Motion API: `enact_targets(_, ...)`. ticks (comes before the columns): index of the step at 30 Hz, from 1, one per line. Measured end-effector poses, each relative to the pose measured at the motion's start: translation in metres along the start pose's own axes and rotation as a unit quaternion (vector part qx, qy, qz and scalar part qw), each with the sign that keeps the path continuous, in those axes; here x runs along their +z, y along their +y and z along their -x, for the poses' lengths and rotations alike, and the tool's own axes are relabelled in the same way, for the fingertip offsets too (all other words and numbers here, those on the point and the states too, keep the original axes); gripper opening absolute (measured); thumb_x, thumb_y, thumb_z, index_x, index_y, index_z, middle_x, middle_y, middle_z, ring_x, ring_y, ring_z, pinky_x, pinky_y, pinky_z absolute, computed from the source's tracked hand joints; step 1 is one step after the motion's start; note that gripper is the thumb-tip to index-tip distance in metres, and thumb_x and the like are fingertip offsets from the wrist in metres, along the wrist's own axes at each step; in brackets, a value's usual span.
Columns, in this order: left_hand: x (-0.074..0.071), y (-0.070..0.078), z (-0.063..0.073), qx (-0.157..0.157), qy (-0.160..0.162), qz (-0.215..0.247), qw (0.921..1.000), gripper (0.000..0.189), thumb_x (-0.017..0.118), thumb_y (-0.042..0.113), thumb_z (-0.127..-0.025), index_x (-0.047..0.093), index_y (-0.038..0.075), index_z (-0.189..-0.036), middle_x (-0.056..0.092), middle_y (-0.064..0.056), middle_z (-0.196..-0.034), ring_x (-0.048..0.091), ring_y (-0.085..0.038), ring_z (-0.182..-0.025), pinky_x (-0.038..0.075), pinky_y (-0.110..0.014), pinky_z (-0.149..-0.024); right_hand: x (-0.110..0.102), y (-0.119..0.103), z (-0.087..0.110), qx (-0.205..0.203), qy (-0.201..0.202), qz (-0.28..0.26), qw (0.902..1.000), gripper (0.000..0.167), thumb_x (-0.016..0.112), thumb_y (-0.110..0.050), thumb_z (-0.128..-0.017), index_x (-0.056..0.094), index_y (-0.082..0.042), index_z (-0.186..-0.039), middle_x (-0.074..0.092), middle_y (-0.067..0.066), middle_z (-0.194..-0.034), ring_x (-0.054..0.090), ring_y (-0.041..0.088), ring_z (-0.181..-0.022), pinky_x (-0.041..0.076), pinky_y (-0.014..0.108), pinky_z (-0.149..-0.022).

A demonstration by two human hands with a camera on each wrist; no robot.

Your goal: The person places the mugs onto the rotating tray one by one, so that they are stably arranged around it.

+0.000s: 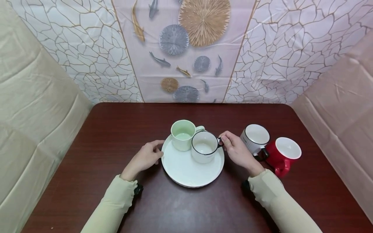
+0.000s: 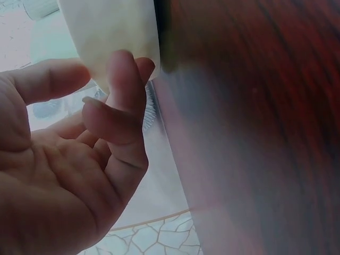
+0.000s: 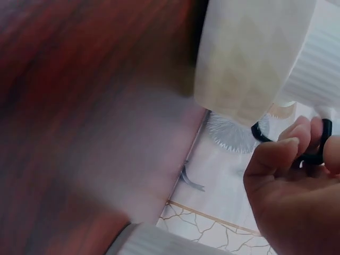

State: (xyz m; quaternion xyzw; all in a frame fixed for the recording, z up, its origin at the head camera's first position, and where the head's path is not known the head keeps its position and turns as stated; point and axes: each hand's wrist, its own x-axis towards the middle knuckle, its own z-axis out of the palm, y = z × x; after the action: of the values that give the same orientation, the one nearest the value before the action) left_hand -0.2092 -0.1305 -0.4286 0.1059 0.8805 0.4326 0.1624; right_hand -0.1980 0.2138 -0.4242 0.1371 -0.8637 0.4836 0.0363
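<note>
A round white tray with a raised wall lies on the table. My left hand holds its left rim; in the left wrist view, curled fingers meet the tray wall. A pale green mug stands on the tray's far part, handle to the right. Beside it is a white mug with a black rim. My right hand pinches that mug's black handle. In the right wrist view, fingers curl round the handle next to the tray wall. Whether the mug's base touches the tray is unclear.
To the right of the tray, another black-rimmed white mug stands beside a red mug with a white inside. The dark wooden table reaches back to a patterned cloth. Pale cloth walls flank both sides.
</note>
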Motion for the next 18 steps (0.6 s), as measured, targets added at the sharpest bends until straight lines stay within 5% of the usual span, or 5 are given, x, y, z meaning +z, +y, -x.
enact_targets(10,-0.0003,0.0026,-0.0004,0.002,-0.004,0.006,1.0,0.05,0.056,0.009,-0.092,0.049,0.007,-0.141,0.06,-0.007,-0.073,0.058,-0.021,-0.059,0.042,-0.031,-0.054,-0.002,-0.0022,-0.0048,0.013,0.016,0.013,0.9997,0.026,0.041,-0.021,-0.105,0.059,-0.003,-0.099,0.059,0.012,-0.091,0.055,0.031,-0.079,0.046,0.031,-0.068)
enact_targets(18,0.0006,0.0046,0.001,-0.006,0.014,-0.001,0.9999,0.043,0.055,0.014,-0.094,0.054,0.009,-0.137,0.063,-0.007,-0.083,0.06,-0.022,-0.064,0.044,-0.03,-0.057,-0.008,-0.0036,-0.0047,0.057,-0.007,-0.016,0.9982,0.034,0.045,-0.03,-0.104,0.06,-0.004,-0.122,0.061,0.018,-0.101,0.058,0.029,-0.076,0.049,0.029,-0.062)
